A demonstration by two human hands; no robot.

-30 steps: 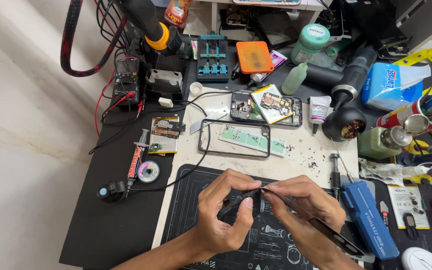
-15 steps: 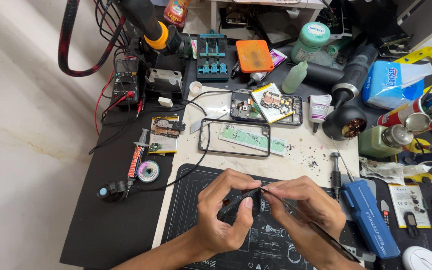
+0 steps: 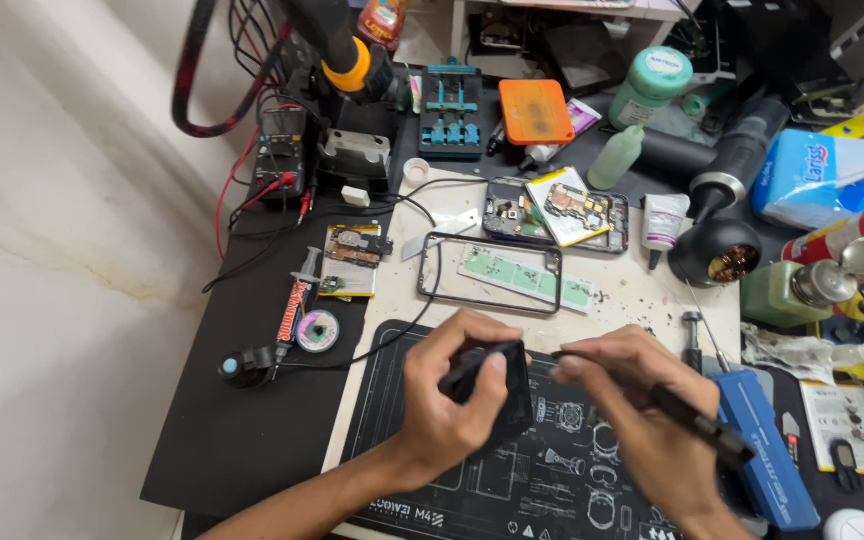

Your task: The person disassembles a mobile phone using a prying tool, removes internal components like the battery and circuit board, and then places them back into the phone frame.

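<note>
Small black part (image 3: 497, 385) pinched in left hand (image 3: 452, 405) fingers, above the dark mat (image 3: 512, 480). Thin tool (image 3: 672, 405) gripped by right hand (image 3: 632, 400) fingers, tip beside the part.

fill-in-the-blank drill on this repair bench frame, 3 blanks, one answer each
1. The left hand holds a small ____-coloured part over the work mat.
2. The right hand grips a slim tool whose tip points toward the ____ hand.
3. The flat square lid at the back of the bench is ____.

Missing words: black; left; orange
</note>
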